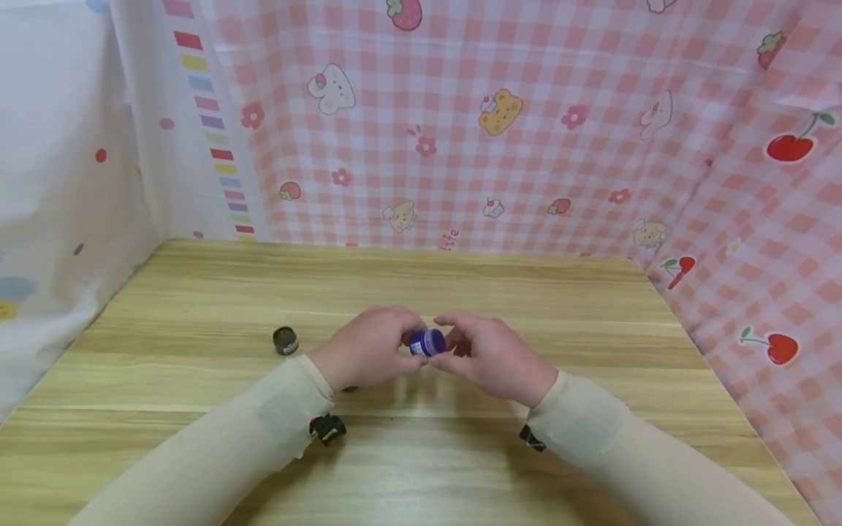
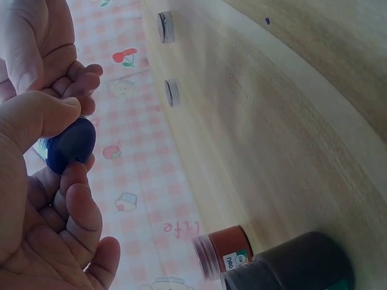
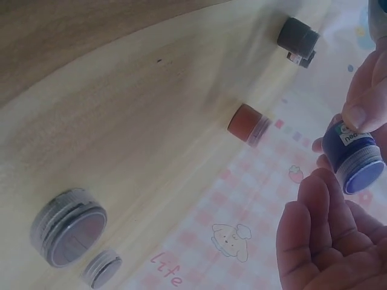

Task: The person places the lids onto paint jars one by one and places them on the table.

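My left hand pinches a small jar of blue-violet paint between thumb and fingers, its ridged clear rim tilted toward the right. In the left wrist view the jar's dark blue rounded base shows between the thumb and fingertips. My right hand is beside the rim, thumb and fingers spread around it, nothing gripped. In the right wrist view its fingers extend just below the jar; whether they touch it I cannot tell. Part of the jar's label shows near the left thumb.
A dark brown jar stands on the wooden table, left of my left hand. An orange-brown jar stands nearer. Two round clear lid-like pieces lie on the table, hidden in the head view. Checked cloth hangs behind.
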{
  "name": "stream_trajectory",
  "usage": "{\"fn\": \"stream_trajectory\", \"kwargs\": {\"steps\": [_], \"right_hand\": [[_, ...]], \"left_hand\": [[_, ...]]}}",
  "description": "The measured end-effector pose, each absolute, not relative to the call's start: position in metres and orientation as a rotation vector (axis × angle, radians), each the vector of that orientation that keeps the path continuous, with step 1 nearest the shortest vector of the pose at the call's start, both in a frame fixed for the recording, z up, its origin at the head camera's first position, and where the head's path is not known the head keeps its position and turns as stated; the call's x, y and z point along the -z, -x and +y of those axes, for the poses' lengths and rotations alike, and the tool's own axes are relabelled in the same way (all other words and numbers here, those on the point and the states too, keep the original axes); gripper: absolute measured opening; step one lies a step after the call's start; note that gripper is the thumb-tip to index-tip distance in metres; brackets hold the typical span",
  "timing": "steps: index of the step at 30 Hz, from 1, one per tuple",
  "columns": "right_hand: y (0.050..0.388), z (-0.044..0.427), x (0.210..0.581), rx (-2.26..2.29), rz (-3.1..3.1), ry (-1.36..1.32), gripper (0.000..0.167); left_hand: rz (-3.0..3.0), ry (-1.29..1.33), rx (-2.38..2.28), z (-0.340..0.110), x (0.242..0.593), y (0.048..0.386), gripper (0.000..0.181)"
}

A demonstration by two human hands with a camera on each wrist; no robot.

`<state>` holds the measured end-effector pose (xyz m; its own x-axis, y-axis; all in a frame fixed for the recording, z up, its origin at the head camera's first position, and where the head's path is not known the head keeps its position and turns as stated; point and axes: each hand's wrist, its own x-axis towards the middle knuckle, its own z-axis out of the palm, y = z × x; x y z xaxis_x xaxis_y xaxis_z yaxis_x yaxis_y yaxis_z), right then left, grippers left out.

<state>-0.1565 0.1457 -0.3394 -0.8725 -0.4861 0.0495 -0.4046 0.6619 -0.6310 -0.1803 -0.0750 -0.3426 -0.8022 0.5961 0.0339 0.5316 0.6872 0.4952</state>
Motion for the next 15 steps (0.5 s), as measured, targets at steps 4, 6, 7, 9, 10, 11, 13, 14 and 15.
{"fn": "stream_trajectory", "kwargs": {"steps": [4, 6, 7, 9, 10, 11, 13, 14, 15], "right_hand": [[0.1561, 0.1466, 0.3394, 1.009, 2.772, 0.808, 0.047], [0.1563, 0.1466, 0.3397, 1.022, 2.775, 0.840, 0.037], [0.1563, 0.1464, 0.3397, 1.026, 2.775, 0.842, 0.032], [0.1565, 0.1461, 0.3400, 1.031, 2.771, 0.832, 0.026], [0.1565, 0.1460, 0.3399, 1.029, 2.769, 0.820, 0.025], [0.1565, 0.1461, 0.3399, 1.027, 2.768, 0.806, 0.026], [0.1565, 0.1465, 0.3398, 1.007, 2.775, 0.788, 0.033], [0.1564, 0.1468, 0.3398, 0.997, 2.781, 0.782, 0.037], [0.1563, 0.1471, 0.3397, 0.987, 2.789, 0.779, 0.041]], "left_hand": [[2.777, -0.940, -0.741, -0.0752, 0.3435, 0.1807, 0.023], [2.782, -0.947, -0.734, -0.0751, 0.3440, 0.1810, 0.023], [2.781, -0.947, -0.732, -0.0751, 0.3443, 0.1812, 0.023], [2.778, -0.947, -0.737, -0.0749, 0.3451, 0.1815, 0.022], [2.777, -0.945, -0.738, -0.0750, 0.3452, 0.1815, 0.021], [2.777, -0.945, -0.737, -0.0750, 0.3455, 0.1815, 0.021], [2.777, -0.943, -0.741, -0.0749, 0.3457, 0.1812, 0.021], [2.778, -0.945, -0.742, -0.0750, 0.3458, 0.1811, 0.021], [2.780, -0.947, -0.740, -0.0752, 0.3460, 0.1811, 0.021]]}}
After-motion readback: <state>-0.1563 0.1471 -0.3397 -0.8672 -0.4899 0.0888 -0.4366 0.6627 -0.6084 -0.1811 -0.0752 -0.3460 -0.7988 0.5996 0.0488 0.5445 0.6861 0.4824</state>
